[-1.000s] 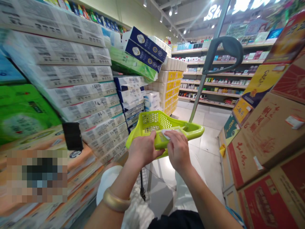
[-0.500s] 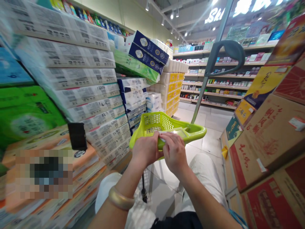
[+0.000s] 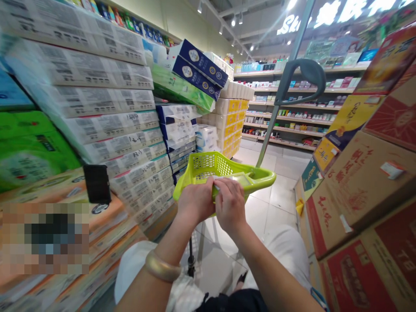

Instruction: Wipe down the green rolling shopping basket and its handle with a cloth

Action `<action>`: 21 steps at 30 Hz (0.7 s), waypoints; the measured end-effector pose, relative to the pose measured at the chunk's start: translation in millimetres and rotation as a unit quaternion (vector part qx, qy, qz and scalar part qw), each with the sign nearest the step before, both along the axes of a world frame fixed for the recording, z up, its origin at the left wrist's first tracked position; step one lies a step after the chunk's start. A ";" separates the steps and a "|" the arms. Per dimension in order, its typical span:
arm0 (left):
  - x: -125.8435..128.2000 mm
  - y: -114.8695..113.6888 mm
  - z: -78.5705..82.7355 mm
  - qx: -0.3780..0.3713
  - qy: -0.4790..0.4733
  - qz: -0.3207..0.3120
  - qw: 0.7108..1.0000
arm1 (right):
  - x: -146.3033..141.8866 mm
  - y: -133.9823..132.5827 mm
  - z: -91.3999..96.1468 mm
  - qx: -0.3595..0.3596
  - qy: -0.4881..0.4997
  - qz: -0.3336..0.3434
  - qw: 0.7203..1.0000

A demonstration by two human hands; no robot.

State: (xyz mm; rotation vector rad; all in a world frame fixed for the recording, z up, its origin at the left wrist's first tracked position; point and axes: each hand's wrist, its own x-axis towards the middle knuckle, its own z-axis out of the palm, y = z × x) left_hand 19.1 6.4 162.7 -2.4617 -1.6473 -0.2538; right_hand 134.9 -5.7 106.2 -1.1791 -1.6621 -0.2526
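Note:
Ahead of my knees is a lime-green shopping basket [image 3: 208, 164] with perforated walls. My left hand [image 3: 197, 201], below a gold bangle [image 3: 162, 265], is closed on the basket's near rim. Beside it, almost touching, my right hand [image 3: 230, 203] is curled over the same rim, its fingers bent downward. A thin pale strip shows at the rim by the fingertips; I cannot make out what it is. A grey pole with a looped grey handle [image 3: 302, 82] rises behind the basket's right end.
Stacked white tissue packs [image 3: 123, 130] line the left, with a black phone-like object [image 3: 97, 184] on orange packs. Cardboard cartons [image 3: 354, 186] stand on the right. Stocked shelves [image 3: 292, 108] lie beyond the tiled aisle [image 3: 279, 173]. A black caster [image 3: 191, 264] shows below.
The whole view has shifted slightly, so the basket, hands and surrounding stacks appear a little further left. Both hands keep their place on the basket rim.

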 end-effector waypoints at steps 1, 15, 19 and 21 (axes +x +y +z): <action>-0.3 -0.5 0.1 -0.002 0.001 0.000 1.000 | 4.6 -0.2 -0.6 -0.001 -0.004 0.004 1.000; -1.3 -7.5 3.0 -0.013 0.003 0.008 1.000 | 11.4 -1.5 1.8 0.000 0.005 -0.013 1.000; -2.0 -7.0 1.1 -0.016 0.008 0.006 1.000 | 38.9 3.3 -0.4 0.012 0.044 -0.062 0.997; -0.7 -6.9 -0.1 -0.015 0.006 0.007 1.000 | 46.2 5.6 -1.0 0.021 0.066 -0.088 0.994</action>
